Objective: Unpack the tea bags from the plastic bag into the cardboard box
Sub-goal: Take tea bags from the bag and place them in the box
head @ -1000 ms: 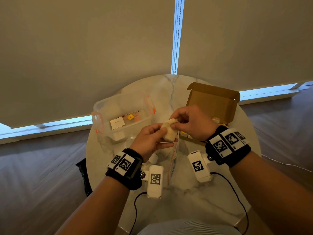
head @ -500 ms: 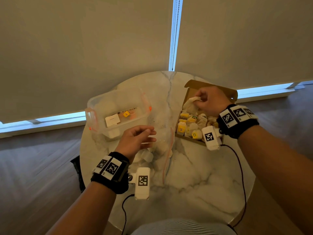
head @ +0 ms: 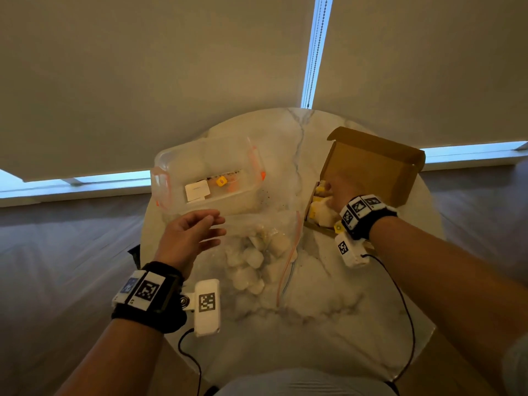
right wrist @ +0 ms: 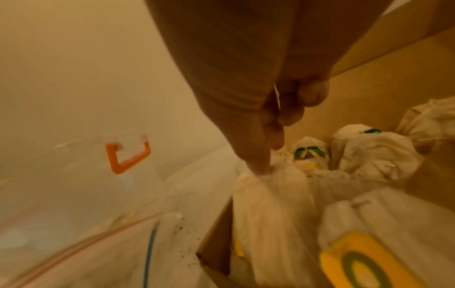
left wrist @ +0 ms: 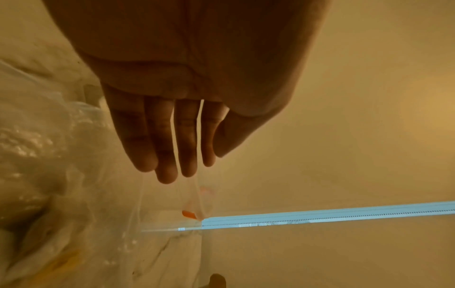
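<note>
Pinching a crinkly white tea bag (right wrist: 268, 204) over brown cardboard box (head: 371, 170), right hand (head: 340, 187), left hand (head: 188, 235) fingers loose

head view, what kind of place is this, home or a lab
Most likely a room in a home, though that is a guess. A small round marble-look table stands on a wood-look floor, right against a window covered by roller blinds with a bead chain.
</note>
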`<state>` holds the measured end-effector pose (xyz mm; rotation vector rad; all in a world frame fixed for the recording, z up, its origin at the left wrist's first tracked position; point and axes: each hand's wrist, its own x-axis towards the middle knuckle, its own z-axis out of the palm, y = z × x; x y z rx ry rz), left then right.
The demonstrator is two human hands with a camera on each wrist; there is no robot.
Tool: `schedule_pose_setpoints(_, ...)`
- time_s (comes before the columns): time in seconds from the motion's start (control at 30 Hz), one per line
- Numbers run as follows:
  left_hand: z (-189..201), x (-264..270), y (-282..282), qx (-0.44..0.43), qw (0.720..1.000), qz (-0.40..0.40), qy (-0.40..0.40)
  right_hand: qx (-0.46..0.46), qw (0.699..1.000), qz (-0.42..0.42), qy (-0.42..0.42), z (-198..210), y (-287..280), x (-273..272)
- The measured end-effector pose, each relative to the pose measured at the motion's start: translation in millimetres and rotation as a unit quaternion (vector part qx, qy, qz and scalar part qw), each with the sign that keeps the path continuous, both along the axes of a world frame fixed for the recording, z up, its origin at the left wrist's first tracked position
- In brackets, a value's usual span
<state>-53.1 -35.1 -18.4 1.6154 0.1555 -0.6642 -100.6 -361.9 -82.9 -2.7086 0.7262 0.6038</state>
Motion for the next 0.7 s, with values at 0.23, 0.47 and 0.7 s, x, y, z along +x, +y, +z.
schedule_pose_setpoints(0.23, -15.1, 4.9, 21.6, 0.129, 0.984, -0.002, -0.124, 0.133, 0.982, -0.049, -0.122, 19.8, 59.0, -28.0)
schedule_pose_setpoints(0.47, -40.1, -12.3, 33.6, 0.231, 0.923, -0.206, -0.23, 0.381, 0.821, -0.42, -0.071, 10.8, 95.9, -32.6)
schedule_pose_setpoints(0.7, -40.2, -17.5, 44.9, 0.33, 0.9, -0.202, -0.203, 0.418, 0.847, -0.265, -0.193, 33.7, 111.3, -53.9)
